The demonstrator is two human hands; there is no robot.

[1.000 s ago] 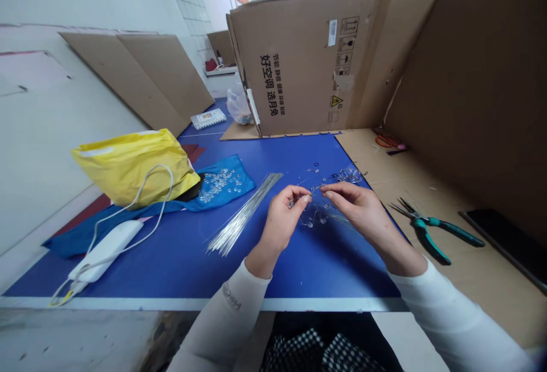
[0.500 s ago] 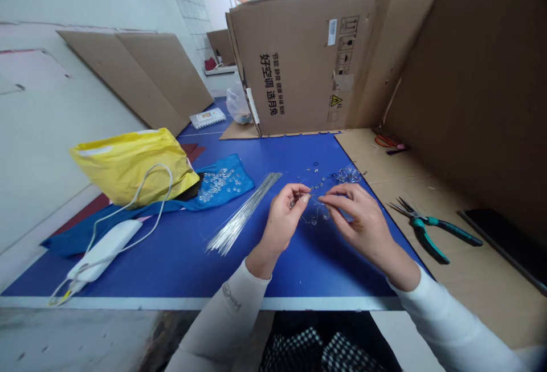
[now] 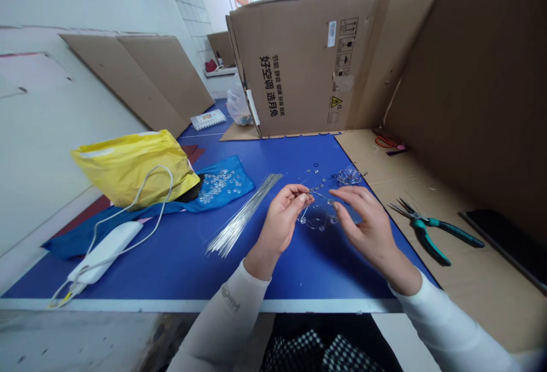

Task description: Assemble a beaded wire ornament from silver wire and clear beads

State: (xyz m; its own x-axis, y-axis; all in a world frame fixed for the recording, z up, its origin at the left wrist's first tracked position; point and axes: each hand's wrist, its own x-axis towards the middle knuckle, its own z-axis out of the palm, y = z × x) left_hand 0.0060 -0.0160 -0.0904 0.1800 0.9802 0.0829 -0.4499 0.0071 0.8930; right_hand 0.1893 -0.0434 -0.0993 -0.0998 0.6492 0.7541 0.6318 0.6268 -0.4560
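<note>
Between my two hands hangs a loop of thin wire strung with clear beads (image 3: 321, 228), held a little above the blue table. My left hand (image 3: 284, 215) is closed, its thumb and fingers pinching the loop's left side. On the other side, my right hand (image 3: 363, 215) has its thumb and forefinger at a clear bead on the loop; the exact contact is small and hard to make out. A bundle of straight silver wires (image 3: 243, 215) lies left of my left hand. Just beyond my right hand rests a small tangled heap of wire and beads (image 3: 347, 176).
Green-handled pliers (image 3: 427, 231) and a dark flat object (image 3: 504, 241) lie on cardboard at right, with orange scissors (image 3: 388, 141) behind. Loose clear beads (image 3: 220, 184) sit on blue cloth beside a yellow bag (image 3: 137, 167). A white power strip (image 3: 105, 252) lies front left. Tall cardboard (image 3: 307, 76) stands behind.
My right hand has shifted slightly right and its thumb and forefinger have parted a little. The beaded loop now spreads wider between my hands. My left hand has barely moved.
</note>
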